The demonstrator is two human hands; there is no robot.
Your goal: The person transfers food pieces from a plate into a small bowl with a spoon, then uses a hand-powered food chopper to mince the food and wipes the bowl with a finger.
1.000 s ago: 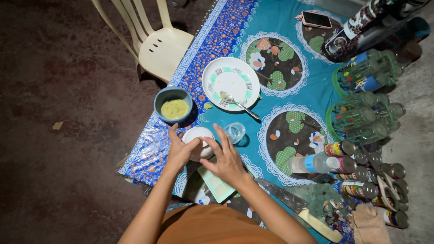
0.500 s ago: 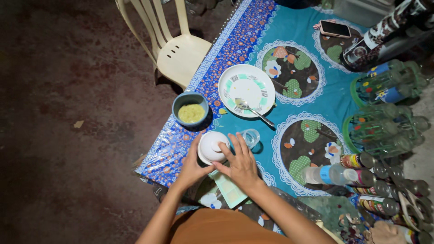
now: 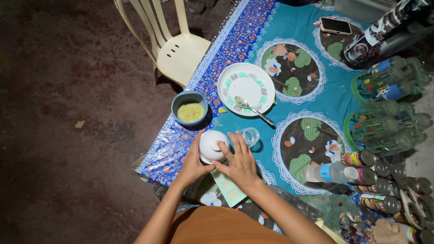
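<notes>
My left hand (image 3: pixel 193 163) cups the left side of a white round lidded container (image 3: pixel 211 145) at the near edge of the table. My right hand (image 3: pixel 240 160) rests on its right side, with the thumb on the lid near its knob. Just right of the container stands a small clear glass (image 3: pixel 250 136). A blue bowl of yellow paste (image 3: pixel 190 109) sits beyond my left hand. A pale green rectangular tray (image 3: pixel 228 190) lies under my right wrist.
A white plate with a spoon (image 3: pixel 246 88) lies farther out on the blue patterned tablecloth (image 3: pixel 235 40). Bottles (image 3: pixel 334 171), cans and racks of glasses (image 3: pixel 384 117) crowd the right side. A phone (image 3: pixel 335 25) lies at the far end. A cream plastic chair (image 3: pixel 174 49) stands at the left.
Both hands have stayed on the white container, with my right thumb shifting onto its lid. The camera has moved, so the table sits lower and more to the right in view.
</notes>
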